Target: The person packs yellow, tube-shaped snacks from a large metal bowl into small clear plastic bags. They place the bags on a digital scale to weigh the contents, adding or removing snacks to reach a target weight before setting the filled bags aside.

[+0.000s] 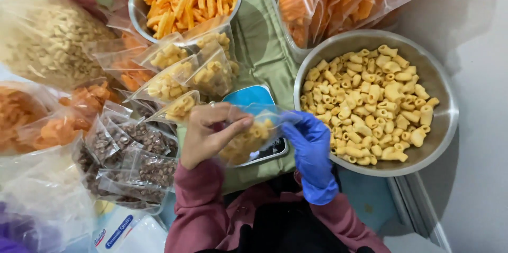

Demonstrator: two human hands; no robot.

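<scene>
A small clear pouch of yellow snacks [248, 136] was held over the table's near edge; similar filled pouches [185, 76] lay left; a white-blue labelled packet [119, 232] sat near-left corner.

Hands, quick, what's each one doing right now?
Left hand: bare, pinched shut on the clear snack bag.
Right hand: blue-gloved, gripping the same bag's other edge.

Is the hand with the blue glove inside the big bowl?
No, the right hand pinches the small clear bag, beside the big bowl.
</scene>
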